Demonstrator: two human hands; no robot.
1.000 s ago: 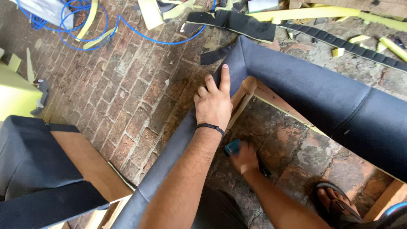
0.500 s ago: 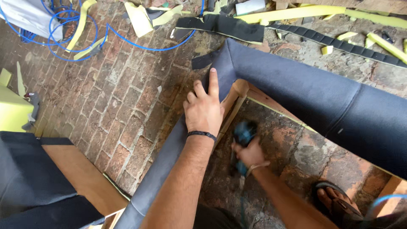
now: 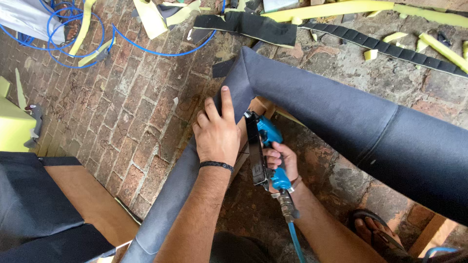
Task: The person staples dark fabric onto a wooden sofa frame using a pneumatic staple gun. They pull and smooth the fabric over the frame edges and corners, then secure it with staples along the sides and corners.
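At the far left of the frame a yellow foam block (image 3: 12, 127) sits on the brick floor (image 3: 122, 122), with a coil of blue hose (image 3: 73, 36) above it in the upper left. Lower left lies a dark upholstered panel (image 3: 34, 209) on a wooden board. Near the centre, the left hand (image 3: 218, 134) lies flat with fingers spread, pressing grey fabric over the corner of the upholstered frame (image 3: 341, 122), forefinger pointing up. Just right of it, the right hand (image 3: 281, 160) is clamped around the grip of a blue pneumatic stapler (image 3: 261, 146), its nose against the wooden edge inside the corner. At lower right, a sandalled foot (image 3: 373, 231) rests on the floor.
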